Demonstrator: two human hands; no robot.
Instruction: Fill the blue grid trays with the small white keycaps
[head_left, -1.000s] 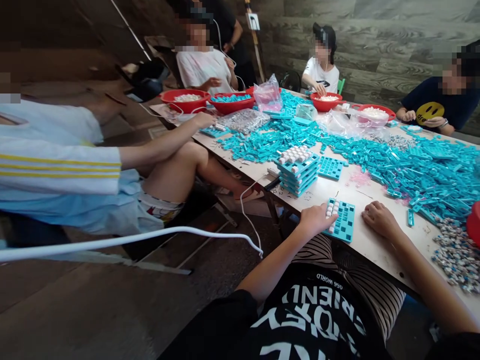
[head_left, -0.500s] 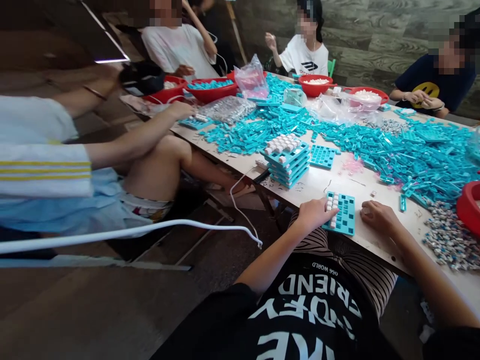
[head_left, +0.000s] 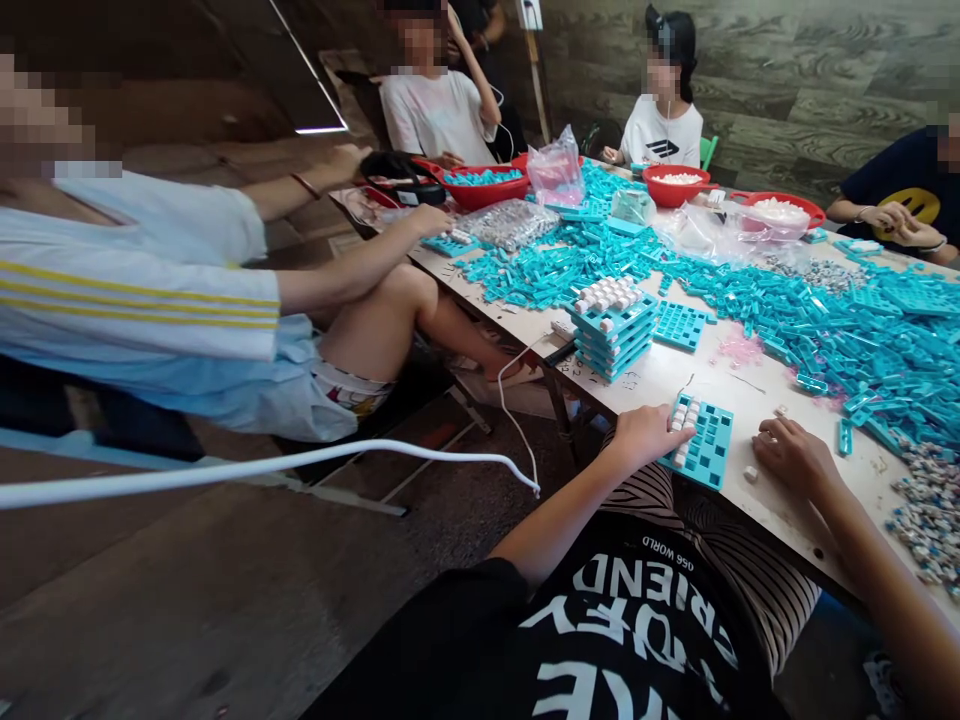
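Workshop: heaps of turquoise parts (head_left: 817, 325)

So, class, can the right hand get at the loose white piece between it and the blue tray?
Probably yes: the right hand is close to the loose white piece and nothing visible lies between them, though whether it holds something is unclear.

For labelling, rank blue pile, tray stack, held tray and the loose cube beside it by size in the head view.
Blue pile
Tray stack and held tray: too close to rank, the tray being partly covered
Loose cube
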